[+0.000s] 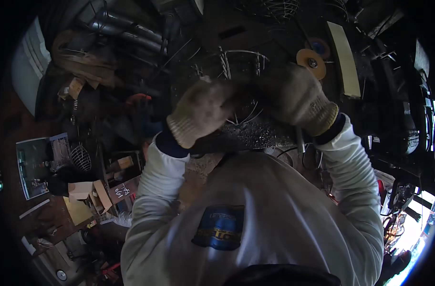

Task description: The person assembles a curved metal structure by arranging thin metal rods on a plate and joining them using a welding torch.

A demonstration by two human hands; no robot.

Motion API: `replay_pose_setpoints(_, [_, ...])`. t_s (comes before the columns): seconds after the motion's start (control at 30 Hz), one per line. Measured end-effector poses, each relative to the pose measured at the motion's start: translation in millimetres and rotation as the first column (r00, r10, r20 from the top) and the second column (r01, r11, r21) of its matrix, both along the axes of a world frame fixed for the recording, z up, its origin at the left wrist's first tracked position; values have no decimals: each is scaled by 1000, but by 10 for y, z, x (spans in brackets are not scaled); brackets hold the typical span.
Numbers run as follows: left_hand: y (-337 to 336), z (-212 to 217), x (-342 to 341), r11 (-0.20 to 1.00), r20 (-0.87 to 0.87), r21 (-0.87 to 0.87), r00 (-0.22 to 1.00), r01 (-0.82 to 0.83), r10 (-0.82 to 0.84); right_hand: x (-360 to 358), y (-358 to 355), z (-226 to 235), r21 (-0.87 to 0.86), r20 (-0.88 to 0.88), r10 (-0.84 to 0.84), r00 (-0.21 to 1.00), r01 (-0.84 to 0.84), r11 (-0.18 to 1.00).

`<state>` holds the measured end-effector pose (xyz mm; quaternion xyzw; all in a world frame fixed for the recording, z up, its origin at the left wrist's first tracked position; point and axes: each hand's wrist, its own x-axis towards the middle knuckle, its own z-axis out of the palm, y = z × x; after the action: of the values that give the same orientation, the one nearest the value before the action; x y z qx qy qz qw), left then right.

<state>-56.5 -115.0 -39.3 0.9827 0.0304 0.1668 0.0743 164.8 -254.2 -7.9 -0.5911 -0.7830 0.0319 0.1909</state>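
Note:
My left hand [201,108], in a pale knitted work glove, is raised over the dark bench [263,136]. Across from it is my right hand [299,99] in a matching glove. Both are blurred, and shadow hides their fingers, so I cannot tell what either one grips. Around and between them shows a piece of bent metal rod work [224,63] with twisted uprights and a curved bar at its far end. Thin curved wires [246,118] show on the near side of the hands, close to dark grit on the bench.
Beyond my right hand lie an orange disc [309,58] and a long pale yellow board [344,62]. Metal tubes [127,32] are at the far left. An open cardboard box [99,196] and a wire cage [80,157] stand left. Bright light enters at the lower right.

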Motion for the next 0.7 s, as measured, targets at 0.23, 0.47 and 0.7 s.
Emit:
replay_pose_setpoints(0.23, [600,222,-118,140,-236,-940,890,-310,389,-280,-373,-533,101,-560,-315,766,441,892])
replay_pose_setpoints(0.47, [925,-86,148,-5,-219,-973,908,-233,356,-494,-773,-752,-374,-647,-561,517,426,824])
replay_pose_setpoints(0.7, [977,-67,258,-43,-216,-976,938,-212,273,-592,-790,-865,-259,-563,-611,556,584,770])
